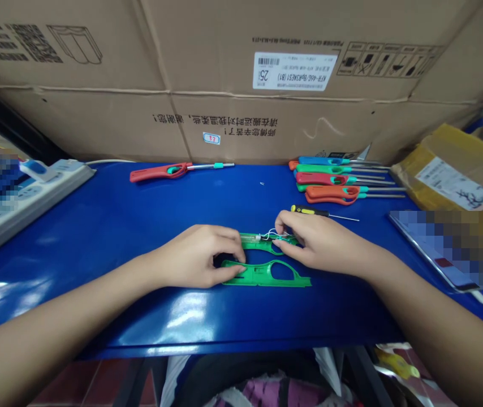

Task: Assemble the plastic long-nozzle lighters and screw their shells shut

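Observation:
Two green lighter casing halves lie on the blue table in front of me. The nearer casing half is an open shell with a looped opening. My left hand is curled, its thumb on this half's left end and its fingertips at the left end of the farther casing half. That farther half holds a clear tube and inner parts. Thin white wires loop out of it. My right hand pinches at a small teal trigger beside the wires; its fingertips partly cover the piece.
A screwdriver lies just beyond my right hand. Several assembled lighters are piled at the back right, and one red lighter is at the back left. A power strip, a phone and cardboard box surround the workspace.

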Action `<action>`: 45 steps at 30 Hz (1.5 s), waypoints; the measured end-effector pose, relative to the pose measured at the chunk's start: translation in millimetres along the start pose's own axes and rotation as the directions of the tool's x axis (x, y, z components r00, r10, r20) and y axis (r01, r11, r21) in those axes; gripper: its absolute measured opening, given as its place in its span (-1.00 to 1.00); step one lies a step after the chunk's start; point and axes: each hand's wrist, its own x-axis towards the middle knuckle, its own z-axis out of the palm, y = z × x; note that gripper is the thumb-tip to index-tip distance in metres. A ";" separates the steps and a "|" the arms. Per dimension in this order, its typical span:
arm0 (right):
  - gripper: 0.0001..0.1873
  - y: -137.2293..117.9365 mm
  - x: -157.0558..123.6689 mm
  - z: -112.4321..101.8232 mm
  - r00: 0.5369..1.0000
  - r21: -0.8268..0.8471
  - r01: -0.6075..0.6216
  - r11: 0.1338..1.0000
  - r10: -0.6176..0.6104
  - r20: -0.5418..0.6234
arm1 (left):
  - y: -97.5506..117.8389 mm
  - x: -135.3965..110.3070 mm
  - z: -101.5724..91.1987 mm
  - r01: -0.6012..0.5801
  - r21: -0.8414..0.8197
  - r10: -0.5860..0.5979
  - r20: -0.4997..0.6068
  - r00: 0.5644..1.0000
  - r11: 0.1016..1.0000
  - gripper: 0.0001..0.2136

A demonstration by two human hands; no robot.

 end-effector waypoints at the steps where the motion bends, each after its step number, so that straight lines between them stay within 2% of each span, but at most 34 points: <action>1: -0.88 0.6 -0.2 0.3 1.000 0.017 -0.005 1.000 0.005 -0.010 | 0.4 -0.3 0.1 -0.003 0.020 0.004 -0.023 1.000 1.000 -0.86; 3: -0.83 0.8 -1.2 0.0 0.999 0.048 -0.007 0.999 0.009 -0.041 | 0.3 0.0 1.0 0.004 0.043 0.000 -0.093 0.996 0.999 -0.81; 6: -0.67 -2.4 -3.1 -3.6 0.998 0.088 -0.005 0.996 0.010 -0.059 | -2.6 2.4 4.4 0.074 0.072 -0.058 -0.204 0.977 0.995 -0.79; 8: -0.58 -5.6 -3.8 -6.7 0.999 0.119 -0.003 0.993 0.008 -0.045 | -5.7 4.8 7.2 0.131 0.092 -0.107 -0.228 0.968 0.987 -0.80; 11: -0.65 -8.6 -2.9 -8.3 1.000 0.129 0.016 0.992 -0.012 -0.027 | -9.3 7.8 11.2 0.180 0.075 -0.159 -0.223 0.962 0.981 -0.82; 15: -0.71 -7.4 0.2 -0.8 0.998 0.046 0.068 0.997 -0.067 -0.021 | -10.4 9.7 14.9 0.210 0.053 -0.193 -0.226 0.955 0.976 -0.82; 18: -0.81 -5.4 2.2 7.3 0.993 -0.013 0.085 0.996 -0.086 -0.080 | -10.2 9.9 16.2 0.197 0.059 -0.177 -0.245 0.953 0.979 -0.83; 21: -0.80 -3.6 3.9 12.2 0.987 -0.029 0.076 0.997 -0.079 -0.143 | -9.3 9.3 16.5 0.174 0.062 -0.150 -0.279 0.948 0.983 -0.84; 26: -0.79 -0.1 5.2 10.7 0.976 -0.049 0.150 0.987 -0.156 -0.155 | -7.3 7.6 13.7 0.077 0.103 -0.040 -0.323 0.945 0.992 -0.81; 30: -0.77 -0.7 2.8 6.0 0.970 -0.098 0.182 0.978 -0.195 -0.142 | -6.2 8.2 8.1 -0.018 0.116 0.052 -0.293 0.955 0.993 -0.80; 45: -0.78 -4.6 -1.2 0.3 0.963 -0.129 0.231 0.964 -0.245 -0.108 | -5.7 9.7 -0.5 -0.027 -0.025 0.019 -0.270 0.963 0.999 -0.86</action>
